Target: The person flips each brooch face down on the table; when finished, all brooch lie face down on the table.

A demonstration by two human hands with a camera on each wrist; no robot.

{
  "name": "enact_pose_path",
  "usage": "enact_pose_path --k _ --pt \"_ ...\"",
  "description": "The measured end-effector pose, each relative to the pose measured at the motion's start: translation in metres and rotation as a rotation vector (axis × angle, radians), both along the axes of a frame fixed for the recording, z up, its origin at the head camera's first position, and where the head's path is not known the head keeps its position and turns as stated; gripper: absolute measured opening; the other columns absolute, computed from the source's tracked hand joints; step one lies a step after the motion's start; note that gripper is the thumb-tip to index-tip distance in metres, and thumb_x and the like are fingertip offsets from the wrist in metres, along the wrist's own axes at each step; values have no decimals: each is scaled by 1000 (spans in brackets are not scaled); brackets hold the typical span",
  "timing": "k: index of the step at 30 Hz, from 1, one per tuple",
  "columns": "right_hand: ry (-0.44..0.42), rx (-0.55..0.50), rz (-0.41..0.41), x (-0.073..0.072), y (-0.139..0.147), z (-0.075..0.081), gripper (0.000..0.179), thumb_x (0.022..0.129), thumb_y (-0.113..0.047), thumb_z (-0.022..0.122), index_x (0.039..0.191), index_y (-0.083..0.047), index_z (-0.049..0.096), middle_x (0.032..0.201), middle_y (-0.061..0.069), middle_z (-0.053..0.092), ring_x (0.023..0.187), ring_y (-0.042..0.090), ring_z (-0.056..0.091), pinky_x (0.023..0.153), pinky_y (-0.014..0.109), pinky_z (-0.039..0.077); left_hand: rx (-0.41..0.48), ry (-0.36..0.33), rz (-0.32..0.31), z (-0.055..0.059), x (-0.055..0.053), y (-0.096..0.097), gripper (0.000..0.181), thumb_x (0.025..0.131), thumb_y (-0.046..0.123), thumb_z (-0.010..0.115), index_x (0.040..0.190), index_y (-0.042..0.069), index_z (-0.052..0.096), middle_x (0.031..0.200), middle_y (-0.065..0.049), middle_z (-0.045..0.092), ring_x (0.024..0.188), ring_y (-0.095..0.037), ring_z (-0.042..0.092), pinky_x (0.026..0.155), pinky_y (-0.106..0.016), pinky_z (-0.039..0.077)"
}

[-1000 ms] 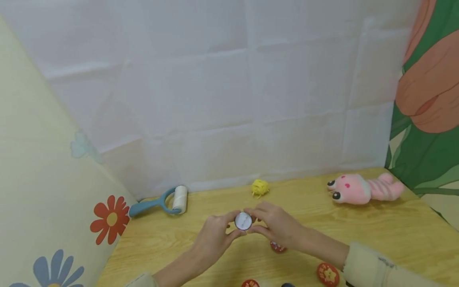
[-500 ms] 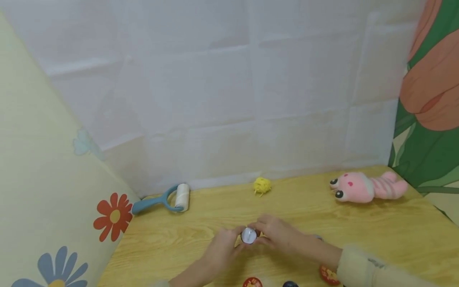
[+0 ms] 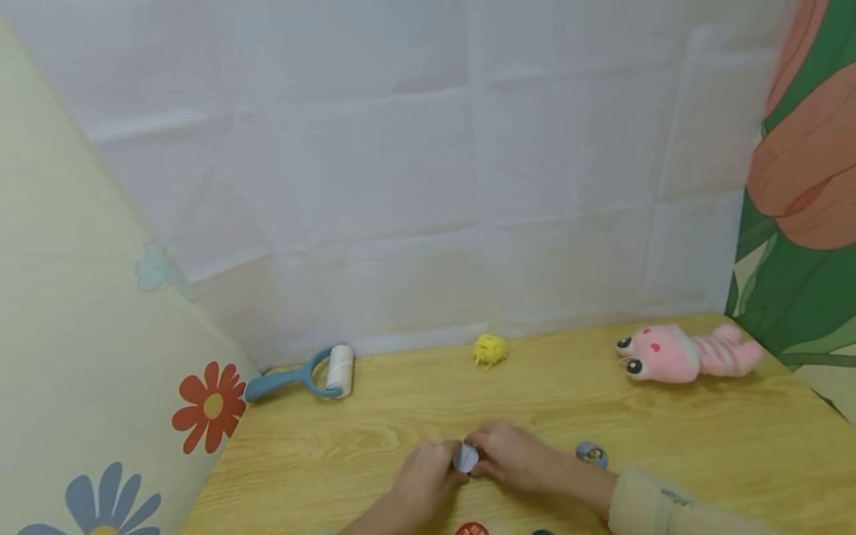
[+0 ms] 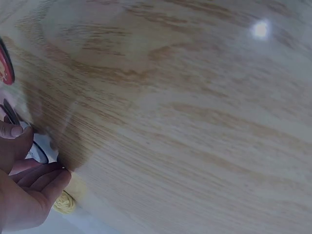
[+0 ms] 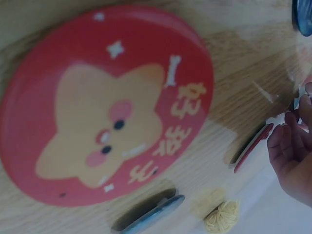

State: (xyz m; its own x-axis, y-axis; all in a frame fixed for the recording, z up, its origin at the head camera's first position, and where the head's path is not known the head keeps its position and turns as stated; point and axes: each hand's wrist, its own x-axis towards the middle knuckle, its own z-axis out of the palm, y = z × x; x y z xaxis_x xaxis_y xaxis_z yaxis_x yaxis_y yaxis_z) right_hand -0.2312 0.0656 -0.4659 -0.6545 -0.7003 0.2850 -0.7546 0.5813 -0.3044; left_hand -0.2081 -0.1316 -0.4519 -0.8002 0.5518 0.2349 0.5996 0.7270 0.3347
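Both hands meet above the table, holding one small round button badge (image 3: 466, 458) between them, its whitish back turned toward the head camera. My left hand (image 3: 424, 479) pinches its left rim; my right hand (image 3: 515, 457) pinches the opposite rim. In the left wrist view, thumb and fingers of the left hand (image 4: 29, 180) surround the badge (image 4: 40, 152). The right wrist view catches the right hand (image 5: 292, 151) at its edge, and a red badge with a smiling star (image 5: 109, 112) looms close to that camera. A blue badge (image 3: 591, 454) lies beside the right forearm.
A red badge (image 3: 472, 528) and a dark badge (image 3: 543, 532) lie at the bottom edge of the head view. Along the back stand a yellow ball (image 3: 490, 350), a blue-handled roller (image 3: 294, 379) on the left and a pink plush toy (image 3: 689, 354) on the right.
Both hands have come lower in the head view with the badge, moving slightly right. The blue badge has come out from behind the right arm, while the star badge has gone behind it.
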Motion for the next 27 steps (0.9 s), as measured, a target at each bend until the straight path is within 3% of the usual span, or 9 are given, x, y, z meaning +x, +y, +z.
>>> enact_pose_path --k 5,14,18,22,27 --pt "-18 12 -2 1 -4 1 29 84 -20 77 107 -7 69 96 -1 65 89 7 58 77 22 49 -71 66 3 -2 1 1 23 74 15 84 87 8 66 82 -2 70 73 -14 66 56 -25 49" --pt "-30 13 27 0 -3 2 16 85 -24 76 91 -13 67 76 -9 55 71 1 48 63 19 42 -101 81 -4 -3 3 2 24 75 16 84 84 8 63 81 -2 67 71 -13 64 54 -23 48" --pt "-66 -36 4 1 9 6 27 88 -28 73 103 -6 68 79 -8 58 72 0 49 64 20 45 -126 66 -1 2 2 5 33 77 25 83 95 3 66 93 -8 67 87 -20 65 73 -35 54" --pt "-85 -36 -71 2 30 16 38 90 -30 71 116 -3 66 89 -4 61 80 5 54 69 22 50 -211 78 24 9 -2 15 59 82 43 76 118 -2 63 120 -19 64 115 -35 59 96 -53 45" --pt "-7 17 -141 4 57 30 45 88 -33 73 119 -2 65 114 8 64 105 21 58 88 39 51 -286 76 -18 13 -2 37 82 84 56 67 132 -8 53 134 -26 54 127 -37 49 106 -47 37"
